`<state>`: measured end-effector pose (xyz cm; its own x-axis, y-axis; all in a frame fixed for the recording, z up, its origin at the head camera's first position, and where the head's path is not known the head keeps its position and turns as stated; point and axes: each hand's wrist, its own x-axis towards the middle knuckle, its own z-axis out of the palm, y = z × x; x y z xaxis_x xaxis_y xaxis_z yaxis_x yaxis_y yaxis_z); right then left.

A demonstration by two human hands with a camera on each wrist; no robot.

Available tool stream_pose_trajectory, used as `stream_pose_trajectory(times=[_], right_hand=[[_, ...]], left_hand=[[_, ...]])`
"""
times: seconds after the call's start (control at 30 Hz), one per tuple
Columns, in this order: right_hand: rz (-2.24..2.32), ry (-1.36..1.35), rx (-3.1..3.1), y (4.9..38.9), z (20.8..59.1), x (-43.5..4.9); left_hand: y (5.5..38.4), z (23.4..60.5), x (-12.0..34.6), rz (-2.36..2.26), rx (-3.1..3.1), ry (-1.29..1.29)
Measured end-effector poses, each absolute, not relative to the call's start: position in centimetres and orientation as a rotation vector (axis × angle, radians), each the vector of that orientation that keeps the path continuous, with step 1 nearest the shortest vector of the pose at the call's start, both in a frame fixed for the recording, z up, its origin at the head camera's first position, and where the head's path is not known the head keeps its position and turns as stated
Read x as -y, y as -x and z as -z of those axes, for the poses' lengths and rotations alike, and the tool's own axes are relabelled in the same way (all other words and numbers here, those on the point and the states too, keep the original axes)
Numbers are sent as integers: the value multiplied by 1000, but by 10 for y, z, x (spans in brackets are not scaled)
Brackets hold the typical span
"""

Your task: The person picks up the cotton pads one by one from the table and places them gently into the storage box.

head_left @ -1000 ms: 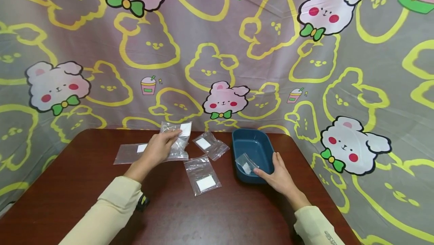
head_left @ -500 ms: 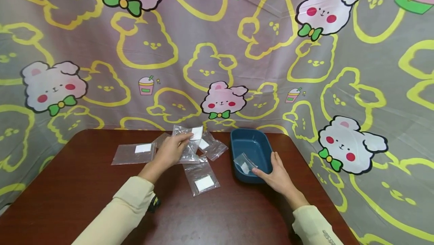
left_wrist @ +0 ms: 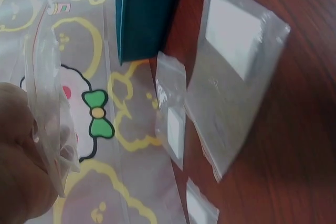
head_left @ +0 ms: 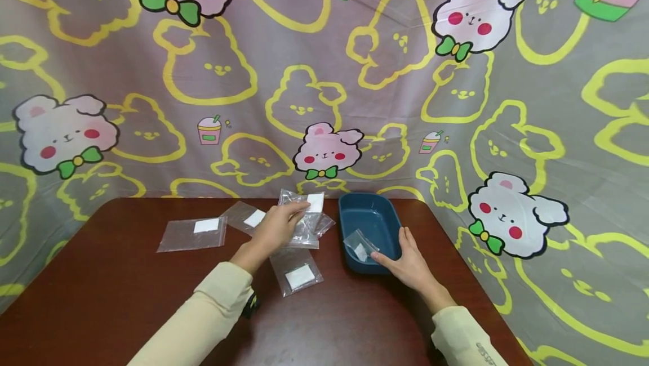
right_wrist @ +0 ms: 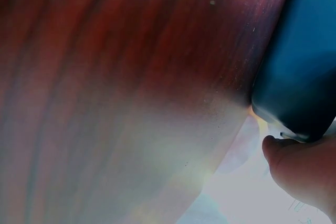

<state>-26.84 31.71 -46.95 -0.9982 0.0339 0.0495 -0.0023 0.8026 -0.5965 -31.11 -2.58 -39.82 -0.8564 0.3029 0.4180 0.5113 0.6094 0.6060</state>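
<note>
My left hand (head_left: 274,231) pinches a clear zip bag (head_left: 306,236) with a white label, held above the table left of the blue bin (head_left: 372,211). In the left wrist view the held zip bag (left_wrist: 44,87) appears edge-on beside the fingers. My right hand (head_left: 413,267) grips the bin's near right corner, thumb at the near rim and fingers along the right side. Inside the near end of the bin is a small clear bag (head_left: 361,246) with a white piece, close to the thumb. The right wrist view shows the bin (right_wrist: 299,51) and part of the hand.
On the brown table (head_left: 127,293) lie more labelled clear bags: one at left (head_left: 182,236), another bag (head_left: 240,211) beside it, and a near bag (head_left: 296,267). A further bag (head_left: 327,223) is partly hidden behind the held one. A patterned curtain (head_left: 253,101) stands behind.
My left hand has carried the zip bag rightward toward the bin, uncovering the bags at left. The right hand stays at the bin's corner. The head view has shifted slightly.
</note>
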Motion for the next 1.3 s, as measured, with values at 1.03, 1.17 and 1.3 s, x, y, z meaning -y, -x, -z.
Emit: stream_pose_trajectory(times=[1.03, 1.17, 1.3], right_hand=[[-957, 43, 2931, 270, 473, -315], [-958, 39, 2924, 270, 473, -315], [-958, 45, 2929, 271, 472, -315]], left_hand=[[309, 375, -84, 989, 2492, 944], [309, 374, -92, 961, 2504, 939], [308, 375, -97, 940, 2528, 902]])
